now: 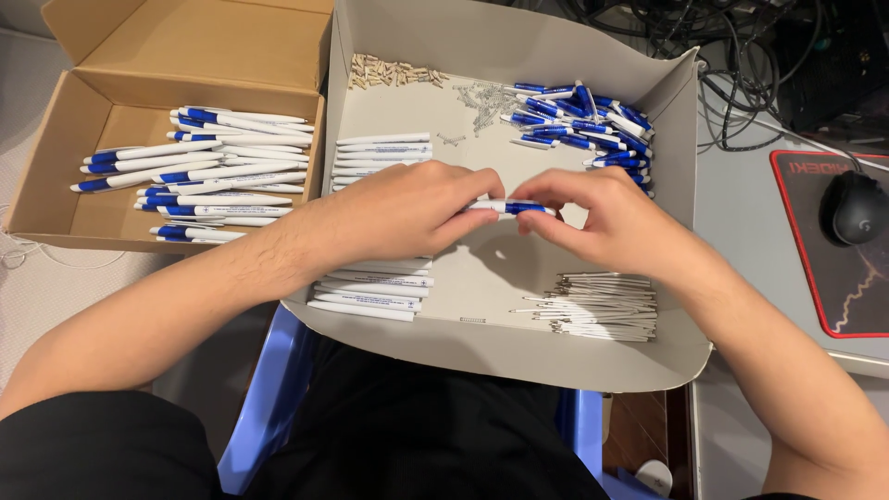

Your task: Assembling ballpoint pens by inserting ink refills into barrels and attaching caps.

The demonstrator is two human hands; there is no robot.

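Both your hands meet over the middle of the grey tray (681, 111). Your left hand (407, 211) pinches the white end of a pen (507, 208); your right hand (607, 218) closes its fingertips on the blue end. The pen hangs just above the tray floor, clear of the piles.

**Orientation.** The pen's long axis runs from 9 to 3 o'clock, nearly level. The white barrel points to 9, the blue section to 3. The tip is hidden under your fingers, so you cannot tell which end carries it.

**Progress, as judged from the piles.**
- Done: finished pens (199, 171) fill much of the brown box (56, 139) at 10 o'clock, lying roughly parallel.
- Left: white barrels (380, 153) in a row at 9 o'clock of your hands, partly hidden under your left hand.
- Left: blue parts (583, 120) heaped at 1 o'clock.
- Left: refills (602, 306) stacked at 5 o'clock.
- Left: small springs (477, 97) and tan bits (394, 71) along the far wall at 12 o'clock.

Judge the work as well under way, with a sizeable stock of parts remaining.

A mouse (854, 208) sits on its mat at 3 o'clock, outside the tray.
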